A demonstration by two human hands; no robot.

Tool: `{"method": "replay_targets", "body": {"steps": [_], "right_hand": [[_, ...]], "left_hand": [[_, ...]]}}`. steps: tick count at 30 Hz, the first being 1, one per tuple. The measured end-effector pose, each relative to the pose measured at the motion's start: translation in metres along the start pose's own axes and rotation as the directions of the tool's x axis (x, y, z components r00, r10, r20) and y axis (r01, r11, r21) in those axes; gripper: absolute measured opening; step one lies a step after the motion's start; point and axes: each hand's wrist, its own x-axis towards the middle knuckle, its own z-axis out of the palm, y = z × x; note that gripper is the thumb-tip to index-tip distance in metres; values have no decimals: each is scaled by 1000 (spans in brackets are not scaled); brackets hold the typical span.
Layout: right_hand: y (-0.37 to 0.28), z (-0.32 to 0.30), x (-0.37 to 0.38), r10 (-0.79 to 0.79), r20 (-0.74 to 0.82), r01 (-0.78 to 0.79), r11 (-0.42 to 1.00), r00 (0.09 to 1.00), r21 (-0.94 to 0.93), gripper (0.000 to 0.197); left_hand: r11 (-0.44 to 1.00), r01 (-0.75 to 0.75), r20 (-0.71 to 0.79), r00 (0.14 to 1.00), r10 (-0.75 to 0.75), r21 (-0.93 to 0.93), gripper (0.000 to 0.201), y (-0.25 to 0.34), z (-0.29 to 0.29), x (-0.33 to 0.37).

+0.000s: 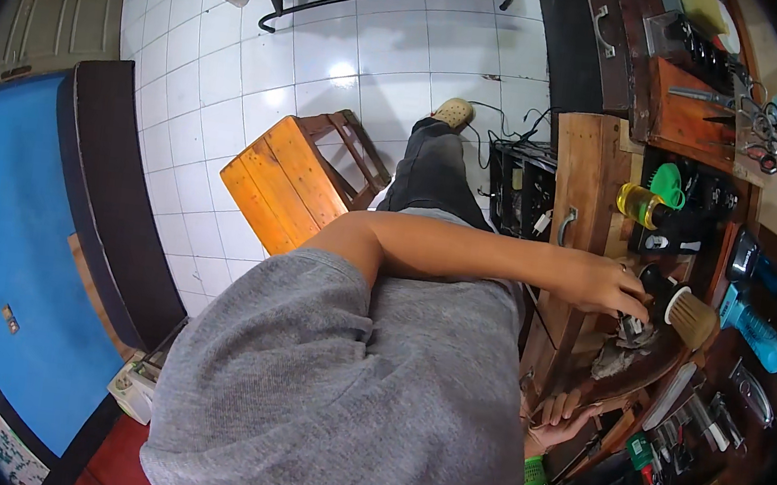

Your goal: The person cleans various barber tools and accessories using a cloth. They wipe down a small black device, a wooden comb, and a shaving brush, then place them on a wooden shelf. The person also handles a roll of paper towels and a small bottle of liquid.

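Observation:
My left hand (597, 283) reaches across my body to the wooden workbench on the right. Its fingers are curled downward around something small and dark that I cannot make out. Right beside the fingertips is a neck duster brush (691, 317) with pale bristles and a black handle; whether the hand touches that handle is unclear. Just below the fingers lies a crumpled grey cloth (615, 361). Lower down, my right hand (562, 422) rests by the edge of an open drawer (611, 427), its fingers apart and nothing visible in them. A green band (534, 476) shows near its wrist.
Teal hair clippers (758, 333), silver clippers (753, 394) and several scissors (767, 140) lie along the bench. A yellow bottle (637, 204) stands by a green round brush (667, 185). On the tiled floor are a wooden stool (286, 180) and black cables (484, 144).

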Motion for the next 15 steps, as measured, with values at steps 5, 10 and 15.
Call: {"method": "replay_targets", "body": {"steps": [5, 10, 15], "right_hand": [[25, 24, 10, -190, -181, 151, 966, 965, -211, 40], [35, 66, 22, -253, -365, 94, 912, 896, -400, 39], [61, 121, 35, -392, -469, -37, 735, 791, -677, 50]], "left_hand": [[991, 88, -35, 996, -85, 99, 47, -4, -9, -3], [927, 95, -12, 995, -98, 363, 42, -9, -19, 5], [961, 110, 8, 993, -116, 254, 48, -19, -30, 6]]}}
